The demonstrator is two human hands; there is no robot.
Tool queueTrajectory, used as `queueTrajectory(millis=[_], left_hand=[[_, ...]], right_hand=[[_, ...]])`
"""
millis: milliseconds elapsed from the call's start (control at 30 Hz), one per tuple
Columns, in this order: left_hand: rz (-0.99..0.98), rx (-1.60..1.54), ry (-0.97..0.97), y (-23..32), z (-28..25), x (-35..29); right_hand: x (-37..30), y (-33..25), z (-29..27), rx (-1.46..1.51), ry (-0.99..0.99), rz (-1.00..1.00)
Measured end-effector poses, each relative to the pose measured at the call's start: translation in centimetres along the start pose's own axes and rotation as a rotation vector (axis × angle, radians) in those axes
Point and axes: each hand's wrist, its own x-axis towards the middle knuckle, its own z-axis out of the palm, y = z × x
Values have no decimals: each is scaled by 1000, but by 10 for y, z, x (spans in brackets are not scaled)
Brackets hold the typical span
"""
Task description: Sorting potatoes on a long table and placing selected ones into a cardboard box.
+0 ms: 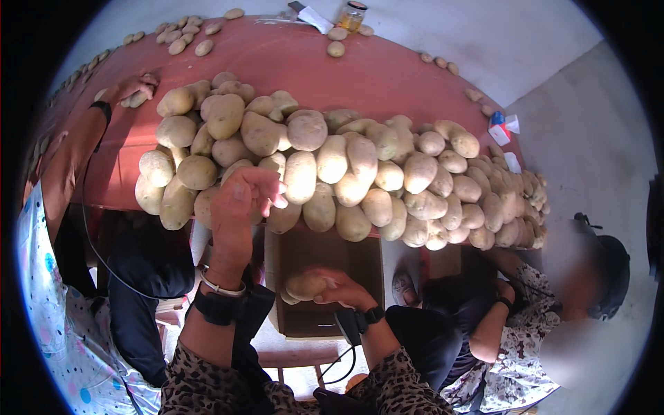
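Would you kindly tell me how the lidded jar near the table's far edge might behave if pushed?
The jar looks like clear glass, so it is probably stiff and breakable. Its smooth sides may be slippery. Standing upright, it could tip.

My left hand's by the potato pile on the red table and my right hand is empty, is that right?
Not quite: your right hand isn't empty. The head view shows it holding at least one potato. Your left hand is by the potato pile on the red table.
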Motion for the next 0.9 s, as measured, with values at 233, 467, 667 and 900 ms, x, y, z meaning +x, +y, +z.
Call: queueTrajectory(millis=[233,467,667,900], left_hand=[[-196,-162,-118,-14,13,-3],[-364,-511,-83,-12,46,-14],[-505,-620,-85,-17,61,-9],[-490,-563,-150,-22,68,-10]], right_hand=[[-36,-117,32,-54,-41,-420],[-24,-164,55,-378,166,-540],[-21,-162,38,-708,324,-737],[-21,-150,27,-1023,505,-970]])
